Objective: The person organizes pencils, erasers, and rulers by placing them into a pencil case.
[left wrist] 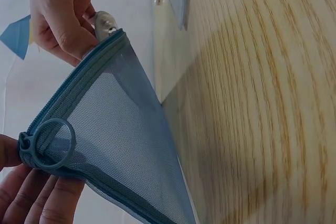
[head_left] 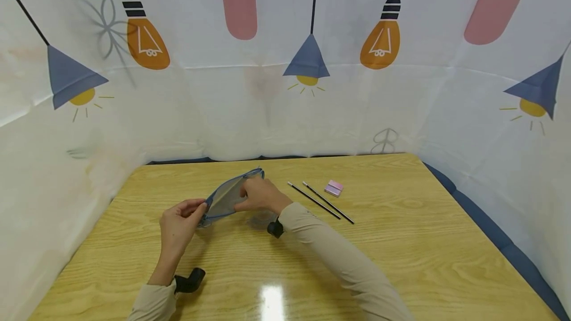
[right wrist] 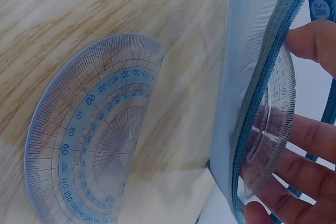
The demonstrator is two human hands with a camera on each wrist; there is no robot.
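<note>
The blue mesh pouch point(head_left: 225, 198) hangs tilted just above the counter point(head_left: 424, 241), its long axis slanting from near left to far right and its unzipped mouth facing the right hand point(head_left: 263, 196). The left hand point(head_left: 175, 224) pinches the near-left corner, beside the zip ring point(left wrist: 73, 140). The right hand curls its thumb and fingers around a clear protractor point(right wrist: 280, 121) in the mouth, curved edge outward, length along the zip. A second protractor point(right wrist: 68, 129) lies flat below; two slim dark sticks point(head_left: 314, 200) lie parallel to the right.
</note>
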